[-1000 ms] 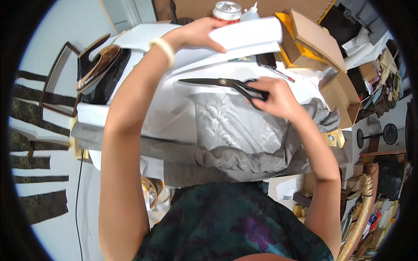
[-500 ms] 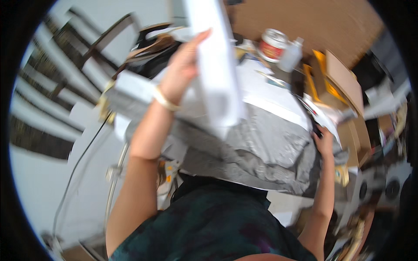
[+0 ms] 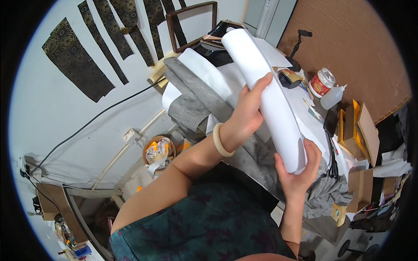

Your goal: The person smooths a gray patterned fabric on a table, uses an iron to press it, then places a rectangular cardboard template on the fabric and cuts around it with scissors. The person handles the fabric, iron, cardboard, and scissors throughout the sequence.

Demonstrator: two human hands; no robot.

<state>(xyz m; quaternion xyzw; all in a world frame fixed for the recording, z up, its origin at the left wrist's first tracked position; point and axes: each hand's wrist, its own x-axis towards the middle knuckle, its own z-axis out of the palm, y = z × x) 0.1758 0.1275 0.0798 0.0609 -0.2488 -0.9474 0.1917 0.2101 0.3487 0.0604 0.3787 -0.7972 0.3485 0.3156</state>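
A white paper roll [image 3: 282,115] slants across the middle, raised over the table, its far end upper left and its hollow near end lower right. My left hand [image 3: 250,106], with a cream bangle at the wrist, grips the roll around its middle, thumb on top. My right hand [image 3: 299,176] cups the near end between thumb and fingers. Below the roll, crumpled grey fabric [image 3: 250,156] covers the near part of the table. White paper sheets [image 3: 315,130] lie beside the roll, partly hidden by it.
At the back stand an iron [image 3: 221,29], a red-labelled can [image 3: 322,81] and a clear squeeze bottle [image 3: 333,97]. Cardboard boxes [image 3: 361,191] crowd the right edge. Dark patterned strips [image 3: 78,65] hang on the left wall, above a black cable [image 3: 93,115] and a bin [image 3: 150,148].
My right hand has left the dark items at the table's right and taken hold of the roll's near end. My left hand still holds the roll. The view has turned.
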